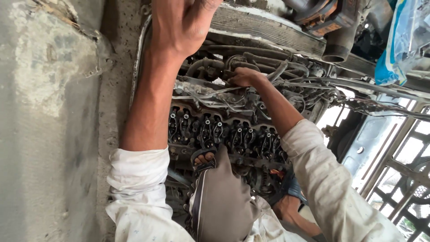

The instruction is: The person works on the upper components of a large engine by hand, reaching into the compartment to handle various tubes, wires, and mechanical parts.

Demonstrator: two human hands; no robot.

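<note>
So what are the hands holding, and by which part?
The left hand presses flat on the engine's upper edge, gripping nothing. The right hand is among the hoses; whether it grips one cannot be told.

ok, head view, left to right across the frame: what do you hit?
Concrete wall → left hand raised, palm open → right hand on the engine's tubes → rusty pipe end → blue plastic bag.
</note>
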